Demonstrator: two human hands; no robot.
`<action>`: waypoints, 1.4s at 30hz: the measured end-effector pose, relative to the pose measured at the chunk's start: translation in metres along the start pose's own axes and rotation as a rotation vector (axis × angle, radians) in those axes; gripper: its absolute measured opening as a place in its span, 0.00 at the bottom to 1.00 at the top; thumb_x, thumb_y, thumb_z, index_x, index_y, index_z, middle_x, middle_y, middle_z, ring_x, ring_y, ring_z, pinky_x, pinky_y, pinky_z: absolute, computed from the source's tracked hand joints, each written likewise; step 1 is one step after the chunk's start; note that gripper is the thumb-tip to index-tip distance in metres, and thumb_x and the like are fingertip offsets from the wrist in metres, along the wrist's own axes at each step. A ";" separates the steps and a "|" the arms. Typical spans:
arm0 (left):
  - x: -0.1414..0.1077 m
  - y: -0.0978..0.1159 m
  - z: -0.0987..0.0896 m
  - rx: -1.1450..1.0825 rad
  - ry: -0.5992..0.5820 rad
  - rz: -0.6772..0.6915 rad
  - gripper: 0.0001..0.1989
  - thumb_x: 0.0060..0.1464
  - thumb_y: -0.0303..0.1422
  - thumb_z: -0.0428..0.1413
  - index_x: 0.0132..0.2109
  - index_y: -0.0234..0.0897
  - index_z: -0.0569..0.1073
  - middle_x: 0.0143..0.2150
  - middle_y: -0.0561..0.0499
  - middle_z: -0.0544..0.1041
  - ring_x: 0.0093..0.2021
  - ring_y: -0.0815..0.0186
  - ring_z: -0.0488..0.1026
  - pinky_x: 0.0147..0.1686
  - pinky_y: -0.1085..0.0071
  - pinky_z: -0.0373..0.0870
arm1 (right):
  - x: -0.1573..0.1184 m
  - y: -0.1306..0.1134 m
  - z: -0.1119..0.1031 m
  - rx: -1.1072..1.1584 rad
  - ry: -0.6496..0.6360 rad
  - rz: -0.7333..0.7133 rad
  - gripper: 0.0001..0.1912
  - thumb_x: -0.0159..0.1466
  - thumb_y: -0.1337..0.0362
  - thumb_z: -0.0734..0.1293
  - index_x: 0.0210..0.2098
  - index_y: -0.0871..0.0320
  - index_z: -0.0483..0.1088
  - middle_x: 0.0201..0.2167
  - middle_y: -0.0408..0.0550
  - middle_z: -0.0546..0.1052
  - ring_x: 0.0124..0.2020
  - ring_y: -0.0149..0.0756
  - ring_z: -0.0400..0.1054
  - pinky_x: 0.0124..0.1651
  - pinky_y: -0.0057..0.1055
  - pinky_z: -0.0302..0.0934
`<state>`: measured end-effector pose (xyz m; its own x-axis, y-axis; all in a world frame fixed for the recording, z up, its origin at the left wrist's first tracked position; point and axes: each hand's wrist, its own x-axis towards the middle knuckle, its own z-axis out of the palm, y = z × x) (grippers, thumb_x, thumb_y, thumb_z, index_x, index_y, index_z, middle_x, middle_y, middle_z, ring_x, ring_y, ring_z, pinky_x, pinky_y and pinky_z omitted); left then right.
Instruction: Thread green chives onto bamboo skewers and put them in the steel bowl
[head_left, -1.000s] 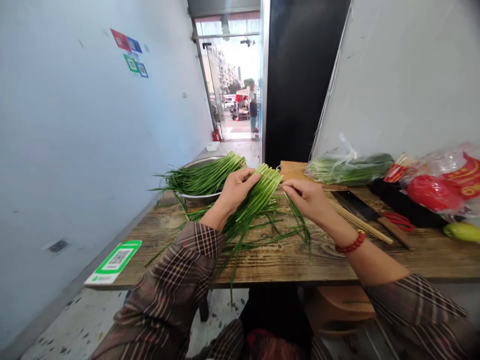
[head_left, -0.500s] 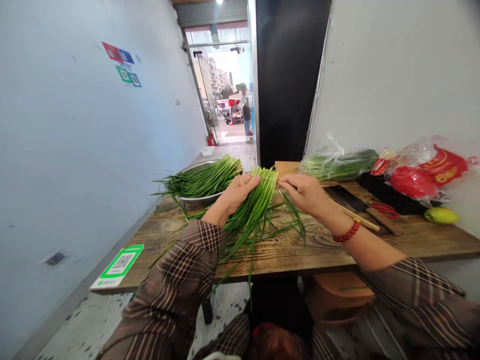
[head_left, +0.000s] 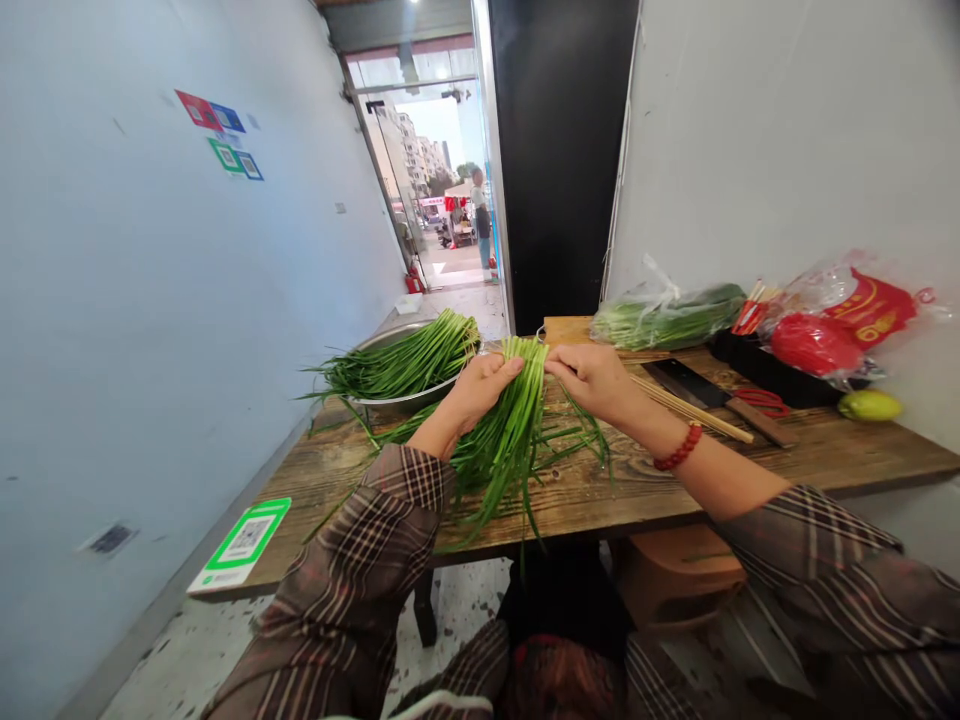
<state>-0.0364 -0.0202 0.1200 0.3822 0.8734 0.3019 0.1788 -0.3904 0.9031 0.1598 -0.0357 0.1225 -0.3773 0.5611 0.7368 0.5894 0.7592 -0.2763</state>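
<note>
A thick bunch of garlic chives (head_left: 517, 410) is gripped in my left hand (head_left: 480, 385), its pale stem ends up and its green leaves hanging over the table's front part. The thumb lies across the stems. At the bunch's right edge, my right hand (head_left: 589, 375) is closed in a pinch, its fingertips up against the stems; what they pinch is too small to make out. Loose chive leaves (head_left: 592, 430) lie on the wood below it. Behind my left hand, more garlic chives (head_left: 405, 360) fill a metal basin (head_left: 401, 402).
On the right of the wooden table (head_left: 660, 485) lie thin wooden sticks (head_left: 697, 410), a cleaver (head_left: 686, 382), red-handled scissors (head_left: 761, 402) and a yellow-green fruit (head_left: 870, 405). Bagged greens (head_left: 667, 318) stand behind. A QR-code sign (head_left: 244, 540) lies at the left front corner.
My right hand has moved left, from a small gap beside the bunch to its stems. My left hand keeps its grip. The view has shifted slightly.
</note>
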 end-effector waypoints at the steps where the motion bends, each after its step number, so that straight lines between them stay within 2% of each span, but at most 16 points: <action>1: -0.001 0.001 -0.001 -0.017 -0.032 -0.016 0.27 0.51 0.56 0.55 0.26 0.33 0.70 0.22 0.52 0.70 0.25 0.70 0.66 0.28 0.73 0.64 | 0.000 0.000 0.001 0.019 -0.007 0.006 0.15 0.66 0.64 0.60 0.23 0.57 0.65 0.21 0.44 0.69 0.25 0.33 0.63 0.32 0.30 0.52; 5: -0.004 0.006 -0.006 -0.052 -0.111 -0.048 0.26 0.50 0.55 0.57 0.27 0.32 0.70 0.23 0.53 0.70 0.25 0.71 0.65 0.28 0.74 0.62 | -0.001 0.002 -0.002 0.131 -0.093 0.033 0.12 0.65 0.64 0.62 0.26 0.58 0.69 0.22 0.43 0.72 0.25 0.31 0.64 0.32 0.28 0.54; 9: -0.005 0.008 -0.010 -0.007 -0.016 0.020 0.26 0.50 0.53 0.58 0.22 0.33 0.65 0.21 0.56 0.64 0.23 0.74 0.58 0.25 0.76 0.55 | -0.006 0.006 -0.011 0.147 -0.152 0.086 0.09 0.64 0.63 0.64 0.31 0.59 0.73 0.20 0.41 0.72 0.22 0.29 0.62 0.29 0.28 0.53; 15: -0.003 0.010 -0.003 0.111 -0.046 0.071 0.28 0.52 0.52 0.56 0.19 0.34 0.59 0.20 0.58 0.54 0.22 0.75 0.51 0.23 0.74 0.48 | 0.001 0.001 -0.011 0.102 -0.033 0.033 0.13 0.65 0.59 0.64 0.46 0.59 0.72 0.33 0.48 0.75 0.31 0.34 0.66 0.35 0.30 0.59; 17: -0.002 0.011 0.001 0.163 -0.060 0.095 0.29 0.53 0.52 0.55 0.19 0.35 0.57 0.19 0.58 0.51 0.22 0.75 0.48 0.23 0.74 0.45 | 0.008 -0.005 -0.006 0.115 -0.009 0.031 0.14 0.65 0.58 0.64 0.46 0.58 0.70 0.35 0.48 0.75 0.32 0.35 0.67 0.37 0.31 0.59; 19: -0.002 0.010 0.004 0.177 -0.056 0.101 0.28 0.54 0.52 0.54 0.20 0.34 0.59 0.19 0.58 0.52 0.21 0.75 0.50 0.23 0.74 0.47 | 0.014 -0.011 0.000 0.108 -0.002 0.009 0.11 0.64 0.58 0.65 0.42 0.58 0.70 0.34 0.48 0.74 0.34 0.36 0.67 0.38 0.32 0.58; 21: -0.003 0.008 0.005 0.141 -0.062 0.108 0.24 0.53 0.51 0.55 0.25 0.32 0.68 0.22 0.56 0.63 0.25 0.73 0.60 0.28 0.74 0.57 | 0.018 -0.015 0.007 0.092 0.016 -0.007 0.09 0.66 0.59 0.63 0.35 0.58 0.69 0.30 0.47 0.73 0.33 0.35 0.66 0.37 0.32 0.57; 23: -0.006 0.004 0.005 0.104 -0.086 0.133 0.22 0.51 0.48 0.59 0.40 0.31 0.74 0.36 0.49 0.76 0.38 0.65 0.71 0.41 0.70 0.66 | 0.021 -0.016 0.010 0.071 0.059 0.003 0.10 0.67 0.61 0.61 0.31 0.57 0.67 0.27 0.45 0.71 0.30 0.34 0.64 0.36 0.31 0.55; 24: -0.008 0.002 0.005 0.118 -0.089 0.152 0.27 0.49 0.46 0.61 0.49 0.31 0.73 0.46 0.45 0.76 0.47 0.60 0.72 0.49 0.66 0.66 | 0.023 -0.016 0.011 0.058 0.093 0.018 0.10 0.67 0.61 0.61 0.30 0.57 0.67 0.27 0.45 0.71 0.30 0.34 0.63 0.35 0.32 0.55; 26: -0.011 -0.002 0.005 0.243 -0.051 0.193 0.43 0.42 0.43 0.66 0.63 0.32 0.62 0.62 0.39 0.67 0.61 0.52 0.64 0.61 0.59 0.59 | 0.029 -0.015 0.009 0.034 0.175 0.048 0.11 0.67 0.60 0.62 0.30 0.57 0.66 0.27 0.45 0.70 0.31 0.34 0.63 0.36 0.32 0.55; 28: -0.014 -0.005 0.002 0.444 0.051 0.228 0.52 0.40 0.39 0.67 0.68 0.32 0.53 0.69 0.36 0.56 0.67 0.49 0.55 0.66 0.56 0.51 | 0.039 -0.014 0.005 0.035 0.269 0.072 0.12 0.67 0.57 0.61 0.30 0.57 0.66 0.27 0.44 0.68 0.31 0.34 0.63 0.38 0.33 0.57; 30: -0.015 -0.002 -0.004 0.631 0.159 0.254 0.50 0.43 0.34 0.65 0.69 0.33 0.49 0.70 0.37 0.54 0.68 0.50 0.54 0.67 0.56 0.50 | 0.050 -0.014 0.002 0.090 0.340 0.061 0.15 0.69 0.53 0.59 0.32 0.57 0.66 0.28 0.44 0.67 0.33 0.33 0.64 0.40 0.33 0.59; 32: -0.018 0.007 -0.015 0.800 0.235 0.260 0.43 0.49 0.30 0.60 0.69 0.35 0.51 0.67 0.39 0.60 0.66 0.52 0.59 0.65 0.57 0.55 | 0.057 -0.014 0.002 0.179 0.390 0.055 0.18 0.70 0.50 0.56 0.36 0.57 0.66 0.30 0.43 0.67 0.36 0.33 0.65 0.43 0.34 0.60; 36: -0.028 0.027 -0.032 1.193 0.290 0.216 0.40 0.51 0.29 0.58 0.69 0.36 0.51 0.61 0.39 0.67 0.61 0.48 0.63 0.60 0.55 0.58 | 0.047 -0.004 0.021 0.339 0.467 0.148 0.21 0.71 0.49 0.51 0.41 0.57 0.65 0.34 0.45 0.66 0.39 0.32 0.66 0.43 0.33 0.61; 39: -0.035 0.016 -0.029 1.392 0.144 0.146 0.39 0.53 0.32 0.57 0.69 0.36 0.51 0.55 0.38 0.70 0.56 0.49 0.67 0.54 0.56 0.61 | 0.013 0.016 0.053 0.409 0.470 0.342 0.18 0.70 0.51 0.54 0.38 0.57 0.66 0.32 0.45 0.68 0.35 0.32 0.65 0.38 0.30 0.61; 42: -0.040 -0.026 -0.015 1.427 -0.134 0.048 0.36 0.54 0.33 0.55 0.68 0.33 0.54 0.52 0.39 0.72 0.51 0.52 0.70 0.48 0.61 0.64 | -0.034 0.038 0.091 0.438 0.276 0.580 0.18 0.67 0.50 0.57 0.34 0.57 0.68 0.30 0.45 0.73 0.33 0.34 0.66 0.36 0.29 0.61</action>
<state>-0.0695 -0.0405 0.0893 0.4804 0.8490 0.2199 0.8737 -0.4415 -0.2040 0.1297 0.0044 0.0307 0.1311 0.8497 0.5107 0.2801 0.4625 -0.8412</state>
